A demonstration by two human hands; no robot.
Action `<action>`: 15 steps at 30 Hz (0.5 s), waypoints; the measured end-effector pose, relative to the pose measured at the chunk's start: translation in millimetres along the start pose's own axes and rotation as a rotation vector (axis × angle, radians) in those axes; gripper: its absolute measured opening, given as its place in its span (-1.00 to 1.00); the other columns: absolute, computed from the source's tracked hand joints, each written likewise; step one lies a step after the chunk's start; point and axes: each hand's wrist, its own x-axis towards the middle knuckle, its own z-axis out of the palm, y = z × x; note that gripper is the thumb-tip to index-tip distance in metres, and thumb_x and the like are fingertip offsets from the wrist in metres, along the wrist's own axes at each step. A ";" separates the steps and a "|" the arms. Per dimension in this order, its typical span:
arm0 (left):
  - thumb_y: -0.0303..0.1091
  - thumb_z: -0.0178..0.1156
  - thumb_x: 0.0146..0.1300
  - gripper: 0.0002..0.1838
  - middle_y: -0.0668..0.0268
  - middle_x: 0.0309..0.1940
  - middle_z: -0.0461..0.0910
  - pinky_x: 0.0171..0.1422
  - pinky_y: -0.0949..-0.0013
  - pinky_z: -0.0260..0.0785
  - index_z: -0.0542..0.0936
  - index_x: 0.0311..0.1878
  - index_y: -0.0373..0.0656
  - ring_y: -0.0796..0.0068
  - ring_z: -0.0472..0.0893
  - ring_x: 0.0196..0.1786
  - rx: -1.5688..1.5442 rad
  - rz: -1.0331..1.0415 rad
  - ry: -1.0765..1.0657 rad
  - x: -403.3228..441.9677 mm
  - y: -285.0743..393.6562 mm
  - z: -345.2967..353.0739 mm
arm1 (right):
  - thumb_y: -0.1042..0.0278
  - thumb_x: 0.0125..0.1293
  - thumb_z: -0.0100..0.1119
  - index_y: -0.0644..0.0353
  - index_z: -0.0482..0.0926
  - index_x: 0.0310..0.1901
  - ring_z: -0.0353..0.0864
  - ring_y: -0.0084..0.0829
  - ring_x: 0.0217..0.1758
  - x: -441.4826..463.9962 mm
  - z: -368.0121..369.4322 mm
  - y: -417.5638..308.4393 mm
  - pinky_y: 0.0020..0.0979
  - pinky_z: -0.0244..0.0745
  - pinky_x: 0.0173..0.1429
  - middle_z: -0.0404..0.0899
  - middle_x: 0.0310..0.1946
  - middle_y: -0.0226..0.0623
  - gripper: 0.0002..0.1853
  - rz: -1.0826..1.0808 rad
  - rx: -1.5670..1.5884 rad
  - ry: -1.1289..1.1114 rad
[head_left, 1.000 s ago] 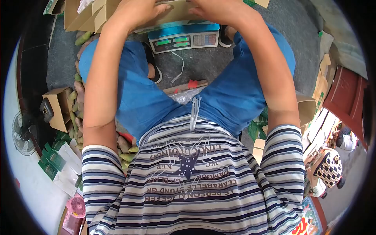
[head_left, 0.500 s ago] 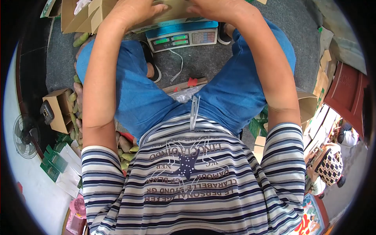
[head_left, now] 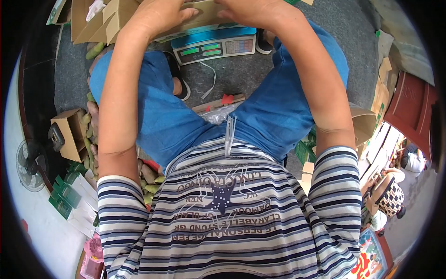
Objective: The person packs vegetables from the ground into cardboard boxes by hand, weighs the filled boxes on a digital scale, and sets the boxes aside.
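Observation:
A cardboard box [head_left: 202, 18] rests on a blue-topped digital scale [head_left: 214, 45] with lit green displays, at the top of the head view. My left hand [head_left: 162, 15] lies over the box's left part, its thumb pointing inward. My right hand [head_left: 248, 10] is at the box's right part, with its thumb turned toward the other. The frame's top edge cuts off most fingers of both hands, so their grip cannot be made out. An open cardboard box [head_left: 104, 21] with something white inside stands left of the scale.
Sweet potatoes [head_left: 93, 111] lie in a row on the left, beside another open box [head_left: 70, 135]. Green-and-white cartons [head_left: 65, 195] and a fan [head_left: 31, 165] are farther left. A wooden strip [head_left: 218, 103] lies between the legs. People [head_left: 391, 195] are at the far right.
The view has shifted slightly, so the scale sits a little lower and farther left. Both hands have stayed at the box, with only small shifts of the thumbs.

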 end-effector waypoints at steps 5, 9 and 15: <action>-0.22 0.24 0.12 -0.63 -0.02 -0.16 0.56 0.06 0.13 0.39 0.53 -0.06 -0.23 0.00 0.54 -0.03 -0.052 0.050 0.069 4.6 -4.4 4.2 | 0.21 0.13 0.20 0.29 0.60 -0.34 0.63 -0.12 -0.22 -0.1 -0.3 -0.2 -0.19 0.52 -0.13 0.56 -0.32 -0.06 -0.74 -0.004 -0.004 -0.002; -0.23 0.24 0.12 -0.65 -0.02 -0.19 0.57 0.04 0.13 0.40 0.52 -0.10 -0.25 0.00 0.55 -0.05 -0.054 0.078 0.093 5.1 -6.3 6.1 | 0.21 0.13 0.20 0.29 0.60 -0.32 0.63 -0.12 -0.22 0.7 0.1 -0.2 -0.19 0.52 -0.13 0.56 -0.31 -0.05 -0.73 -0.004 -0.011 -0.006; -0.22 0.25 0.12 -0.66 -0.04 -0.24 0.56 0.01 0.11 0.40 0.51 -0.14 -0.26 0.00 0.56 -0.07 0.050 0.016 -0.064 8.6 0.2 2.8 | 0.21 0.13 0.19 0.29 0.60 -0.32 0.62 -0.11 -0.22 1.7 1.6 0.2 -0.19 0.52 -0.13 0.56 -0.31 -0.04 -0.73 -0.027 -0.011 0.012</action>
